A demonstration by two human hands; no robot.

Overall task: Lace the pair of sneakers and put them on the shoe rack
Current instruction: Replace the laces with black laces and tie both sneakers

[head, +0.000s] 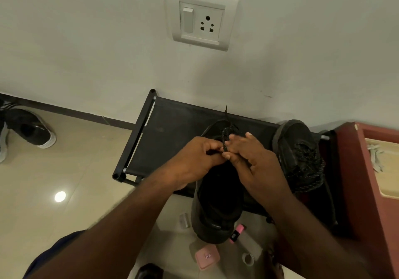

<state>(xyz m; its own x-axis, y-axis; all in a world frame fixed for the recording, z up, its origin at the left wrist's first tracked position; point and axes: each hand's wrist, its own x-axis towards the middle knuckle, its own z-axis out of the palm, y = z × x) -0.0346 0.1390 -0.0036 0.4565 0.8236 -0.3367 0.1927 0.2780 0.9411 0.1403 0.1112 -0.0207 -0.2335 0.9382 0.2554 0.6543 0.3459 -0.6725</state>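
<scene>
A black sneaker [218,203] sits on the front part of the black shoe rack [170,132], its heel sticking out toward me. Over its tongue, my left hand [194,160] and my right hand [254,160] both pinch the black speckled lace [226,137], which loops up between the fingertips; one lace end points up toward the wall. The second black sneaker [300,155], with its lace threaded, lies on the rack's right side, just right of my right hand.
A dark red cabinet [358,183] stands at the right with a beige tray on top. Other shoes [28,130] lie on the tiled floor at far left. Small pink items [207,258] lie on the floor near the sneaker's heel. A wall socket [203,20] is above.
</scene>
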